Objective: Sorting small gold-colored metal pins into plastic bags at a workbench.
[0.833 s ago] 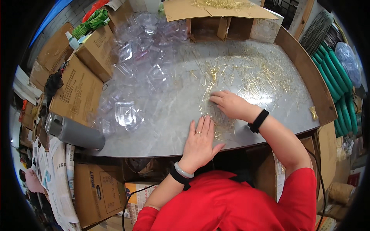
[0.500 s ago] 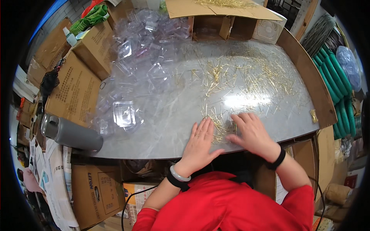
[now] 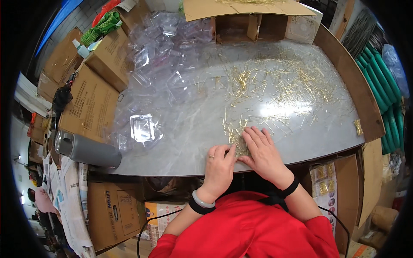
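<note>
Near the front edge of the bench point(image 3: 178, 161), we see a small bunch of gold wire pins point(image 3: 233, 134) between two equally near hands, several pins pointing toward the back edge. Our left hand point(image 3: 219, 167) curls, its pinch hidden; our right hand point(image 3: 263, 158) lies outstretched alongside.

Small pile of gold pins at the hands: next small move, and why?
I'd probably ease the right hand slightly toward the left hand to gather the small pile of gold pins: the hands flank it, the right with fingers extended, the left with fingers curled, and pins at its far end lie splayed and loose.
</note>
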Available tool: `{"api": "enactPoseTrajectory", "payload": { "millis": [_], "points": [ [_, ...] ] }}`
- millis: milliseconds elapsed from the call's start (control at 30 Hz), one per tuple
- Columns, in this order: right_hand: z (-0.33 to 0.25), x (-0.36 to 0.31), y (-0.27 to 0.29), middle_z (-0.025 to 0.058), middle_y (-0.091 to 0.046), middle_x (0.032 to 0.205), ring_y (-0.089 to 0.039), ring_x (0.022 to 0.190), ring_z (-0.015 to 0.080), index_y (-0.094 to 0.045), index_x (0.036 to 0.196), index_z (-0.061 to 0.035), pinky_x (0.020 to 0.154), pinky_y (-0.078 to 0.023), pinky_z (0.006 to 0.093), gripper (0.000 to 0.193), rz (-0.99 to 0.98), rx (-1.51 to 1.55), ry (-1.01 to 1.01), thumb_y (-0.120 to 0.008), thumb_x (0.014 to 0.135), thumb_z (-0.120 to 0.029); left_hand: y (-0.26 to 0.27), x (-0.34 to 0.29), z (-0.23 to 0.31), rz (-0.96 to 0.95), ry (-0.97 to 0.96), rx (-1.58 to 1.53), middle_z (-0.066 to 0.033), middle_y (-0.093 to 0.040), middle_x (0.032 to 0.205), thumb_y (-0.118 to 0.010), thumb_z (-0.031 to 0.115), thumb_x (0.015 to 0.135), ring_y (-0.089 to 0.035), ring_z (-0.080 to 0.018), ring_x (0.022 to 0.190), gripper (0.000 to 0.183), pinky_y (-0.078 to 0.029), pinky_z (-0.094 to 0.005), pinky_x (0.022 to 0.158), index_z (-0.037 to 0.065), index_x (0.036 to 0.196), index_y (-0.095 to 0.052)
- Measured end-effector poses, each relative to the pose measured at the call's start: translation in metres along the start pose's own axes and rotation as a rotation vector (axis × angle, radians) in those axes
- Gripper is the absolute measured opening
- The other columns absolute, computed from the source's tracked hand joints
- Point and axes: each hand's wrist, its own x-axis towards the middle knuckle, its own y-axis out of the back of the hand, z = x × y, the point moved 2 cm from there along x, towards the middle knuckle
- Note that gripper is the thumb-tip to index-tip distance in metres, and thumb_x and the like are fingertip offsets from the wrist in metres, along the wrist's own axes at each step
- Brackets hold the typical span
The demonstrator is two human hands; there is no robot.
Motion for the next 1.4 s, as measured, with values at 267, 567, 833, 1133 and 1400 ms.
{"api": "enactPoseTrajectory", "payload": {
  "millis": [267, 567, 833, 1133, 1400],
  "points": [
    [0.015, -0.002, 0.003, 0.0144, -0.06, 0.136, -0.051, 0.133, 0.0355, -0.059, 0.13, -0.0028, 0.114, -0.04, 0.0468, 0.05, -0.002, 0.195, 0.184, -0.058, 0.081, 0.005, 0.02, 0.001, -0.01, -0.055, 0.023, -0.067, -0.0248, -0.049, 0.14, -0.083, 0.018, 0.08, -0.045, -0.0441, 0.129, 0.083, -0.039, -0.0473, 0.108, -0.004, 0.148, -0.04],
    [0.014, -0.013, 0.02, 0.0091, -0.065, 0.113, -0.059, 0.109, 0.0313, -0.066, 0.114, -0.0079, 0.093, -0.048, 0.0436, 0.035, 0.191, 0.179, 0.1, -0.073, 0.08, -0.008, 0.009, 0.011, -0.026, -0.247, 0.016, 0.142, -0.0249, -0.034, 0.156, -0.078, 0.042, 0.083, -0.026, -0.0451, 0.148, 0.097, -0.021, -0.0574, 0.121, -0.006, 0.153, -0.03],
    [0.006, -0.028, 0.007, 0.0066, -0.059, 0.094, -0.057, 0.089, 0.0274, -0.066, 0.1, -0.0108, 0.08, -0.046, 0.0408, 0.025, 0.32, -0.013, -0.137, -0.077, 0.077, -0.013, -0.005, 0.024, -0.005, -0.21, -0.084, 0.09, -0.0201, -0.043, 0.147, -0.075, 0.037, 0.087, -0.033, -0.0441, 0.142, 0.084, -0.024, -0.0564, 0.119, -0.004, 0.149, -0.036],
    [0.026, -0.02, 0.017, 0.0094, -0.066, 0.102, -0.06, 0.097, 0.0303, -0.068, 0.107, -0.0064, 0.084, -0.05, 0.0416, 0.024, 0.356, 0.107, -0.192, -0.068, 0.083, -0.003, -0.008, 0.027, -0.003, -0.15, -0.121, 0.049, -0.0148, -0.05, 0.135, -0.077, 0.031, 0.086, -0.039, -0.0428, 0.137, 0.064, -0.03, -0.0553, 0.117, 0.003, 0.139, -0.055],
    [0.031, -0.009, 0.015, 0.0157, -0.056, 0.139, -0.055, 0.12, 0.0359, -0.056, 0.133, -0.0027, 0.101, -0.044, 0.0456, 0.047, 0.265, -0.025, -0.216, -0.067, 0.088, -0.008, -0.005, 0.026, -0.002, -0.145, -0.158, 0.051, -0.0127, -0.053, 0.133, -0.077, 0.029, 0.086, -0.042, -0.0417, 0.135, 0.058, -0.032, -0.0553, 0.116, 0.007, 0.136, -0.058]
  ]
}}
